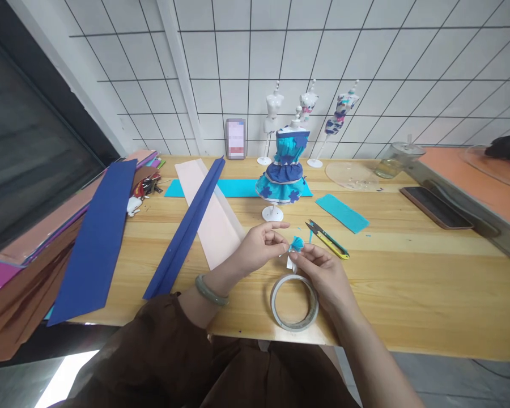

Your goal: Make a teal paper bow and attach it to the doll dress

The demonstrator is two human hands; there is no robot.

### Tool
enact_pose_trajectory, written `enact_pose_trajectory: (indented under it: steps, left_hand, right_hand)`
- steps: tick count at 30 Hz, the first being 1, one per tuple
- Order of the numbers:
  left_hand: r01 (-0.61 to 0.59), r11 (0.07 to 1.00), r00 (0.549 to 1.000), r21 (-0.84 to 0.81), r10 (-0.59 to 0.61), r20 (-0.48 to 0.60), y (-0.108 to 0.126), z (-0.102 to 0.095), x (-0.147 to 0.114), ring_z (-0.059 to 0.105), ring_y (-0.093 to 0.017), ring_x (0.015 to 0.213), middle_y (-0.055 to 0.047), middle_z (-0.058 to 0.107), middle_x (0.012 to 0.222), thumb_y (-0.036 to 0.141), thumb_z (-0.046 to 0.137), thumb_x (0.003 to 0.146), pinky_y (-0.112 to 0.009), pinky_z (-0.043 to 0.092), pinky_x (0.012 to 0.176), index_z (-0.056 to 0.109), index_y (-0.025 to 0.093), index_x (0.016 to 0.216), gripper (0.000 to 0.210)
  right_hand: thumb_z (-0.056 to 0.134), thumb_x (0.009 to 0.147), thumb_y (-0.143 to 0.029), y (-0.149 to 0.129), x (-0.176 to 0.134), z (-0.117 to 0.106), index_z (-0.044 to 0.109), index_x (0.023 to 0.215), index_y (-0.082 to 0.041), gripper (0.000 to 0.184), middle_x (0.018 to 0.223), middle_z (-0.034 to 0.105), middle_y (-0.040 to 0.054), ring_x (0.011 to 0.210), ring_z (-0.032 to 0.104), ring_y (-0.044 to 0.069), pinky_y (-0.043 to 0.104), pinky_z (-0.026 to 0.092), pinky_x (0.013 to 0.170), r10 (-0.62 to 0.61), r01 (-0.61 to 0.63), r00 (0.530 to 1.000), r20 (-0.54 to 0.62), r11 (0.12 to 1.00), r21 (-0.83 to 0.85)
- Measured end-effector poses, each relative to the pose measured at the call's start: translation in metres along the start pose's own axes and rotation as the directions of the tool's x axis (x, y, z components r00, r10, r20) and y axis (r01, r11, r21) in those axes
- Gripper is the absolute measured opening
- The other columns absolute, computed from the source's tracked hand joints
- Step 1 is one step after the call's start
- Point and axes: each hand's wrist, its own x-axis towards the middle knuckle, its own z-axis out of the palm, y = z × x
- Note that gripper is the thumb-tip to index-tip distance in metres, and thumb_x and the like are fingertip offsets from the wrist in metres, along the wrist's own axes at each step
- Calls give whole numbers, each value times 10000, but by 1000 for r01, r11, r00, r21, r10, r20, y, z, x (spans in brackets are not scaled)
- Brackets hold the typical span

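Observation:
Between my two hands is a small gathered piece of turquoise crepe paper (296,244), with a bit of white tape (291,262) hanging under it. My left hand (266,242) touches its left side, thumb and a finger close together and another finger stretched out. On the right, my right hand (319,266) pinches the piece between thumb and forefinger. Just below lies a roll of double-sided tape (276,311). Yellow-handled thread snips (329,241) rest on the table beyond my right hand. A small dress form (283,164) in a blue and turquoise paper dress stands behind.
Blue paper strips (185,229), a pale pink sheet (215,221) and a turquoise strip (342,213) lie about. More dress forms (274,107) and a phone (236,139) stand by the tiled wall. A dark phone (436,207) and lidded glass cup (393,161) are at right.

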Motion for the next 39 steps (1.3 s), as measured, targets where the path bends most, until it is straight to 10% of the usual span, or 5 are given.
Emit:
enact_pose_trajectory:
  steps: [8,39]
  left_hand:
    - [-15,999,999,-37,17,42,-2,-3,0,590,-118,767,-35,629,787,192,667,691,-278,431,783,516,128,1133,472]
    - [-9,999,996,50,5,86,-3,-4,-1,589,-115,739,-38,626,782,203,667,695,-280,433,768,549,122,1100,429]
  right_hand:
    - [793,556,-265,-2,0,-2,611,968,-214,453,733,674,-7,575,571,121,231,427,529,67,-66,998,-8,997,47]
    - [666,675,-292,4,4,-5,621,685,-189,113,594,536,-24,543,443,103,233,363,547,75,-69,990,120,996,-59]
